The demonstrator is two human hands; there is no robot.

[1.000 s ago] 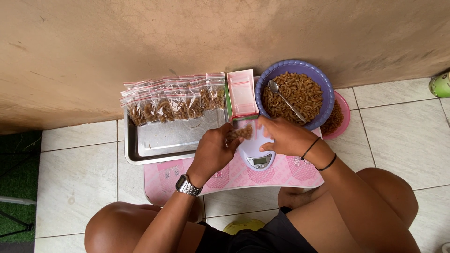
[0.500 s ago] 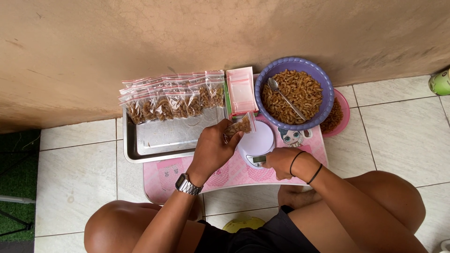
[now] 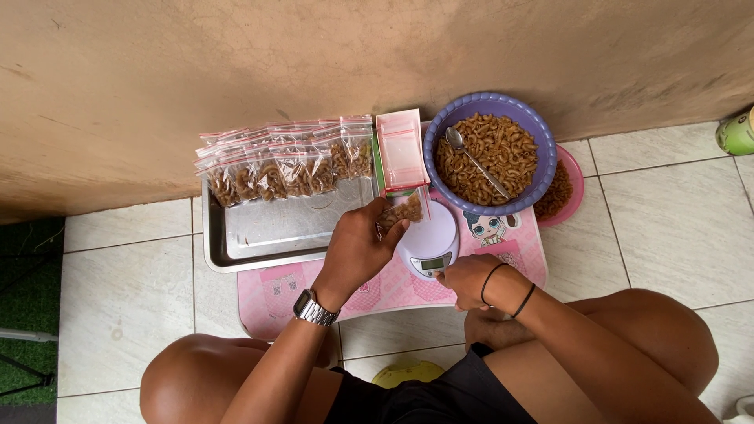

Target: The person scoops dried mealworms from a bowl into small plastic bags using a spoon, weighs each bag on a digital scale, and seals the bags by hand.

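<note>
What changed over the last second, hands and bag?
The right hand let go of the small filled bag and drew back toward the body, now resting at the near edge of the scale. The left hand kept its grip on the bag and lifted it off the scale toward the metal tray. The row of filled bags, purple bowl and spoon stayed put.
</note>
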